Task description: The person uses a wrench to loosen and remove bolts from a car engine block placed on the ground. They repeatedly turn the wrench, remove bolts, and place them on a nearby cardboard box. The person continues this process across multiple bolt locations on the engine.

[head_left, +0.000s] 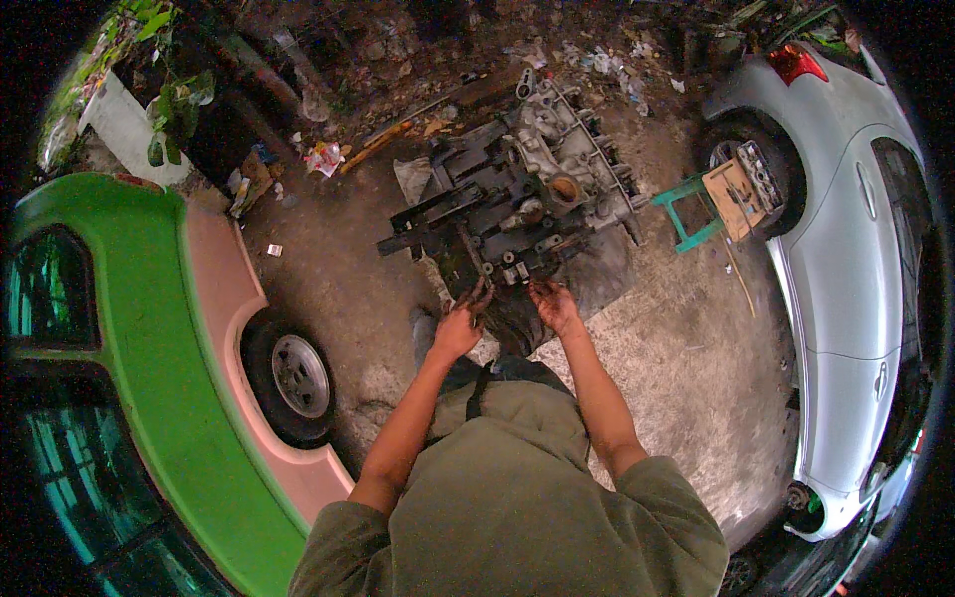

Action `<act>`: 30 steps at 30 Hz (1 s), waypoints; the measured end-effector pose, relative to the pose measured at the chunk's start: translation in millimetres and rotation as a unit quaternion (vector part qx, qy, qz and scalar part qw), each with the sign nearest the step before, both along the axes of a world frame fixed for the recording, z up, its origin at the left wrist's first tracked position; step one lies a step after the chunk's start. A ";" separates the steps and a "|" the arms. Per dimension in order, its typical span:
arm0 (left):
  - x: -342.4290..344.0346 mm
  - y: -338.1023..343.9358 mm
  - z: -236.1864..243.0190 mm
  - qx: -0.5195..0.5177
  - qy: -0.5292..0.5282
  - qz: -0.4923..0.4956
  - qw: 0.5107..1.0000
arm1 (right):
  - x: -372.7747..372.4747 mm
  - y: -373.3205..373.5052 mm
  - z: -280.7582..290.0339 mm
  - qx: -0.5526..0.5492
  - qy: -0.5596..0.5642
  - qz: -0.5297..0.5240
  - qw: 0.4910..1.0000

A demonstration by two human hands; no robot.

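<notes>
"Olive shirt (497, 507) closest to us, filling the bottom middle. What about the hands?"

"Left hand (460, 328) has its fingers loosely bent and a little apart, reaching to the near edge of the dark metal parts (497, 194). Right hand (555, 305) is beside it, fingers curled, tips dark with grease."

"Are they gripping anything?"

"I can't tell; their fingertips merge with the dark stuff. Some small metal pieces (511, 264) lie just ahead, between the two."

"And where are the parts?"

"Straight in front of the person, in a heap, with a grey engine casing (545, 139) at its far right side."

"Around that?"

"Left, a green and pink car (149, 308). Right, a silver car (856, 298), with a green stool (688, 241) near its wheel, holding a board (729, 194) and a metal block (759, 177)."
</notes>
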State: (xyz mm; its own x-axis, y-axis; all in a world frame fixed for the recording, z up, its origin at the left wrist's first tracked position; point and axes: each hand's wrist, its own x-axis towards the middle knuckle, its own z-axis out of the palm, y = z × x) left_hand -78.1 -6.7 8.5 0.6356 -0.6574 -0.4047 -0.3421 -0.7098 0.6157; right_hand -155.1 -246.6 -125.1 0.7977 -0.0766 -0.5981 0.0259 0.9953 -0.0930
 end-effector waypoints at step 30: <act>-6.8 2.8 -16.2 -0.053 -0.063 0.001 0.997 | -5.7 31.1 36.1 -0.228 0.089 -0.095 0.965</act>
State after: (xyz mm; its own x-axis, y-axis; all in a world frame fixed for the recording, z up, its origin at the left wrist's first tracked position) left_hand -84.9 -3.9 -7.8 0.6780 -0.6915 -0.2492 -0.4206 -0.6430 0.6400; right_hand -160.8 -215.5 -89.0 0.6310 -0.4993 -0.5937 0.1477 0.8287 -0.5399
